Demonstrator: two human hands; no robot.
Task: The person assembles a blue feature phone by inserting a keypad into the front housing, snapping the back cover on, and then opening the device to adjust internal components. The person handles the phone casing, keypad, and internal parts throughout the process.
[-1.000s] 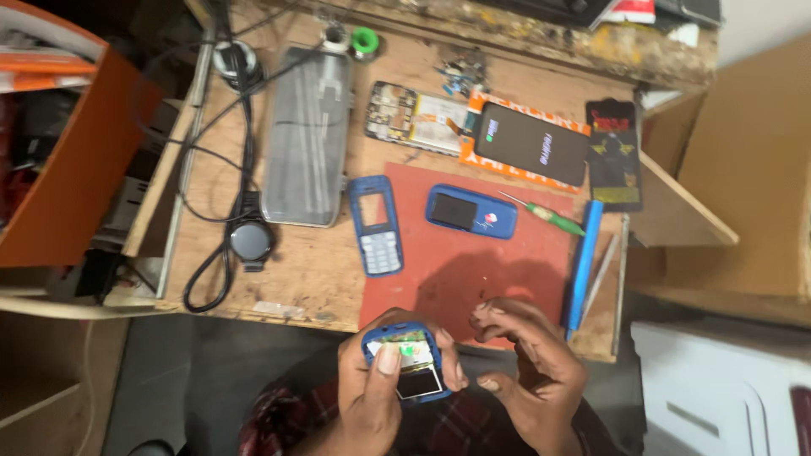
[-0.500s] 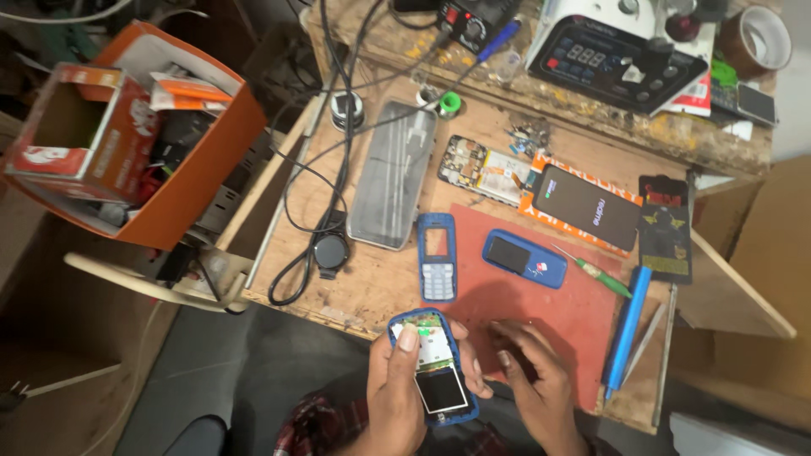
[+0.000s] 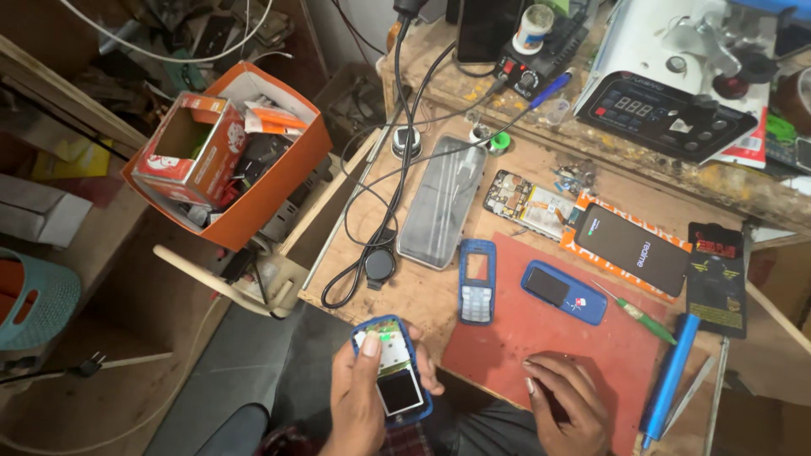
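Observation:
My left hand (image 3: 359, 404) holds an opened blue mobile phone (image 3: 390, 368) near the table's front edge, its circuit board and small screen exposed, thumb on the upper part. My right hand (image 3: 564, 397) rests fingers-down on the red work mat (image 3: 541, 338), holding nothing that I can see. On the mat lie a blue phone front cover with keypad (image 3: 476, 280) and a blue phone back part (image 3: 563, 291). A green-handled screwdriver (image 3: 638, 314) lies to their right.
A blue pen-like tool (image 3: 667, 380), a black smartphone on an orange pack (image 3: 634, 247), a bare phone board (image 3: 528, 201), a clear phone case (image 3: 442, 211) and black cables (image 3: 372, 262) lie on the wooden table. A soldering station (image 3: 667, 110) stands behind. An orange box of clutter (image 3: 228, 152) sits left.
The view has tilted up and away, showing more of the back of the bench and the orange box. My left hand keeps the phone; my right hand stays on the mat.

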